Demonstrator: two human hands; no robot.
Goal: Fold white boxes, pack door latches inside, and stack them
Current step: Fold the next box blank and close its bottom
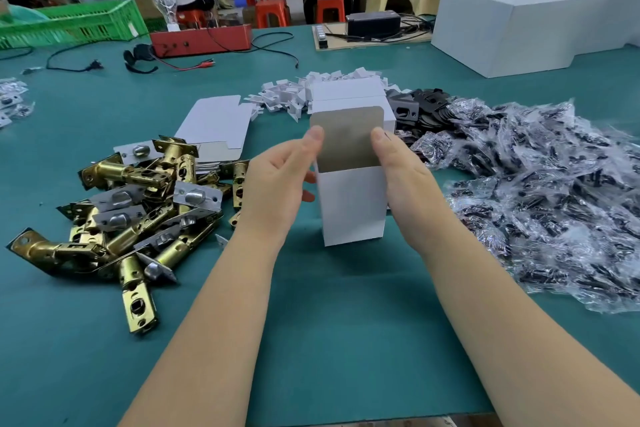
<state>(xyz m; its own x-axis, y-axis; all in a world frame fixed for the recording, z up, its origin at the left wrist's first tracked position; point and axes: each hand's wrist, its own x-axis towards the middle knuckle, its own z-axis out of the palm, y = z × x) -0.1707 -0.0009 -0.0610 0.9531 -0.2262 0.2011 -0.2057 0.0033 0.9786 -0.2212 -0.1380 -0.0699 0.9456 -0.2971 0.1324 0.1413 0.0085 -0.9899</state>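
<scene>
1. White box upright near table centre, top flap raised, held between both hands.
2. Left hand gripping the box's left side, thumb on flap edge, fingers curled round the wall.
3. Right hand grasping the right side; its fingers hidden behind, probably wrapped.
4. Brass door latches heaped left; flat box blanks behind them.
5. Bagged black parts piled right.
</scene>
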